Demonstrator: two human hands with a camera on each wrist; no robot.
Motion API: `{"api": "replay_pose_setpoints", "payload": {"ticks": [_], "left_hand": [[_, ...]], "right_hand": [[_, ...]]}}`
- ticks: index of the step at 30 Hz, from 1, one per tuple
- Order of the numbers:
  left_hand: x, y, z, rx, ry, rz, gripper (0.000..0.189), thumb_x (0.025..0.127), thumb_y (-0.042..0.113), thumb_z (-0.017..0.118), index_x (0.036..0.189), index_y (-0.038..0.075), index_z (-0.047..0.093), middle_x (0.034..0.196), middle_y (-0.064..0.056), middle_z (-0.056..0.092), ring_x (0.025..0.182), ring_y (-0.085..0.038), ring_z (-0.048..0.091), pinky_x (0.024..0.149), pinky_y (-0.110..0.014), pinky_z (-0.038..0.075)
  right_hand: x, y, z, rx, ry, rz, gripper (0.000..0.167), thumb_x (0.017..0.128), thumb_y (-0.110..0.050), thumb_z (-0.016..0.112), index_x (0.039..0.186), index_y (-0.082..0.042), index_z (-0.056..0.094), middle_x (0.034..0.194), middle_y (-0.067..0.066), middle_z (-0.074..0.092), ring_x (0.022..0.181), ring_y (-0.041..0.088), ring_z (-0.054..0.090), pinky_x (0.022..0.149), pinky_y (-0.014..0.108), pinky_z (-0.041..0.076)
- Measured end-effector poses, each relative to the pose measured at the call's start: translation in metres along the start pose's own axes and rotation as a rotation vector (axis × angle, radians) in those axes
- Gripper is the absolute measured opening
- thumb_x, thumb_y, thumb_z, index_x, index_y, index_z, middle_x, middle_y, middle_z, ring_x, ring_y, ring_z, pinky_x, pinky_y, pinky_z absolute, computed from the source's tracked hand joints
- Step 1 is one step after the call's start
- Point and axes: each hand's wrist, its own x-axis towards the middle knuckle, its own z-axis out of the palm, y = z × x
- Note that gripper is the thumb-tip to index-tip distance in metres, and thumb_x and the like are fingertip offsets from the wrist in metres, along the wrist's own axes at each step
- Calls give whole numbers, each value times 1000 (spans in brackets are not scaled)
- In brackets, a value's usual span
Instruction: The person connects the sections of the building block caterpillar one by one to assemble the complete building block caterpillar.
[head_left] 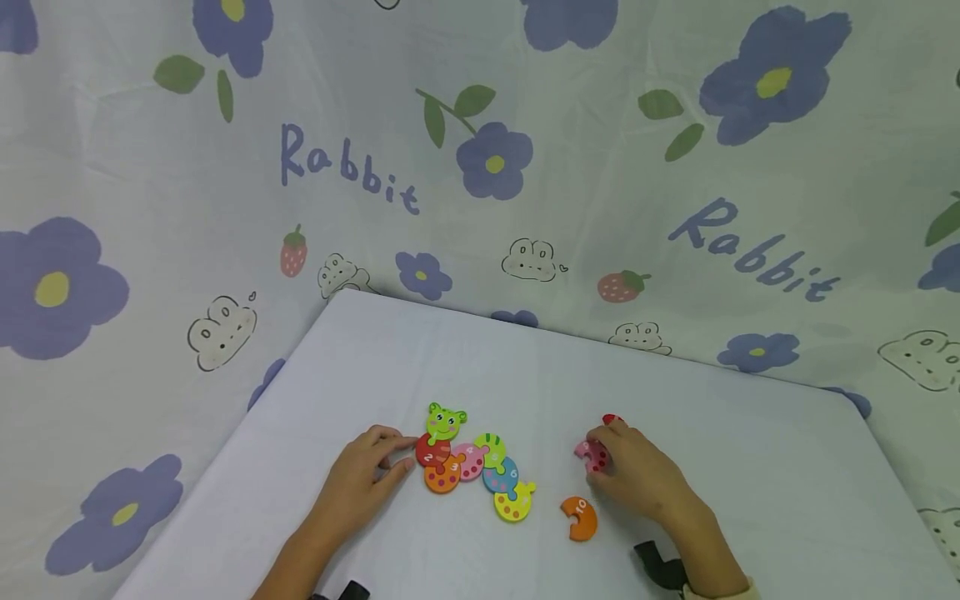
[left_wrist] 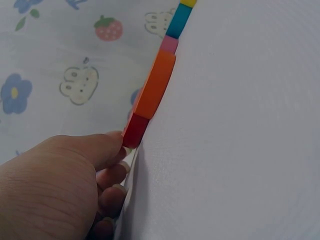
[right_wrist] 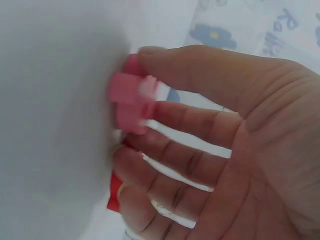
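A wooden caterpillar number puzzle lies on the white table: a green head [head_left: 442, 422], a red piece 2 [head_left: 432, 452], an orange piece 3 [head_left: 442, 476], then pink, light green, blue and a yellow piece [head_left: 513, 503] at the tail. My left hand [head_left: 363, 475] rests its fingertips against the red piece's left edge. Off to the right, my right hand [head_left: 637, 471] pinches a loose pink puzzle piece [right_wrist: 132, 97] between thumb and fingers, close to the tabletop. Partly hidden behind those fingers is another red piece [head_left: 612, 418].
An orange piece 10 [head_left: 581, 519] lies between the yellow tail and my right hand. Black objects show near both wrists, one of them [head_left: 660, 567] beside the right forearm. Behind the table [head_left: 675, 400] hangs a cloth [head_left: 585, 167] printed with flowers and rabbits.
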Motion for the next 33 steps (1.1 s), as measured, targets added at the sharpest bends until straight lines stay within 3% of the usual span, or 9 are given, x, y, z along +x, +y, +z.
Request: {"api": "replay_pose_setpoints", "payload": {"ticks": [4, 8, 13, 20, 33], "left_hand": [[0, -1, 0, 0, 3, 9, 31, 93, 20, 83, 123, 19, 78, 109, 11, 62, 82, -3, 51, 72, -25, 48], [1, -2, 1, 6, 6, 12, 31, 93, 21, 83, 123, 19, 78, 109, 11, 62, 82, -3, 51, 72, -25, 48], [1, -1, 2, 9, -11, -11, 31, 93, 22, 82, 124, 20, 78, 111, 10, 62, 83, -3, 51, 74, -26, 49], [1, 1, 1, 21, -27, -33, 32, 94, 23, 82, 125, 22, 77, 111, 11, 62, 84, -4, 51, 76, -26, 49], [1, 2, 1, 10, -24, -33, 31, 94, 22, 82, 124, 21, 77, 111, 10, 62, 84, -4, 52, 76, -26, 50]], "right_hand": [[-1, 13, -10, 26, -6, 36, 48, 84, -27, 87, 124, -7, 70, 117, 8, 65, 106, 27, 63, 94, 54, 55], [1, 25, -15, 31, 59, 90, 54, 87, -28, 85, 129, 0, 66, 117, 16, 64, 105, 34, 64, 92, 58, 55], [8, 36, -11, 23, 90, 132, 59, 90, -28, 83, 135, 4, 61, 121, 25, 61, 107, 41, 63, 91, 61, 55], [12, 45, 1, 42, 136, 133, 56, 92, -27, 81, 135, 3, 62, 120, 25, 60, 104, 40, 63, 89, 60, 56], [15, 47, -3, 26, 76, 176, 65, 89, -34, 84, 136, 4, 61, 119, 23, 59, 101, 35, 63, 89, 57, 57]]}}
